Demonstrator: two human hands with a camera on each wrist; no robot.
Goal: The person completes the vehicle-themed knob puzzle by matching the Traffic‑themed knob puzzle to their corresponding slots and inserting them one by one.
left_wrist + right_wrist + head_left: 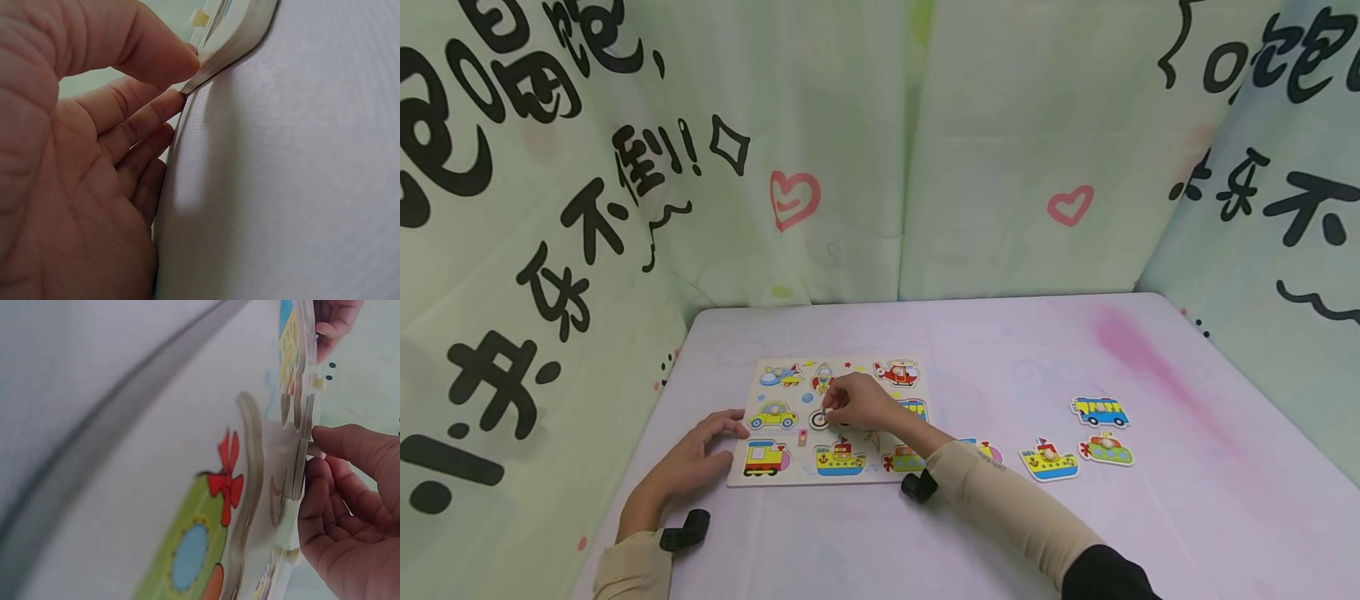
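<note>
A wooden picture puzzle board [745, 481] lies flat on the table, with printed vehicles such as a yellow car [773, 415], a red helicopter [898, 373] and a ship [840, 459]. My right hand [859, 402] is over its middle and pinches a thin flat puzzle piece [300, 472] close to the board's surface. A round wheel [817, 419] shows beside those fingertips; the rest of the picture there is hidden by the hand. My left hand [703, 452] touches the board's left edge, thumb and fingertips [178, 100] against its side.
To the right of the board lie loose pieces: a blue bus [1100, 412], a ship piece [1048, 461] and a green submarine [1106, 449]. Another piece [988, 451] is partly behind the right forearm. Curtains [850, 125] with writing stand around the table [820, 542].
</note>
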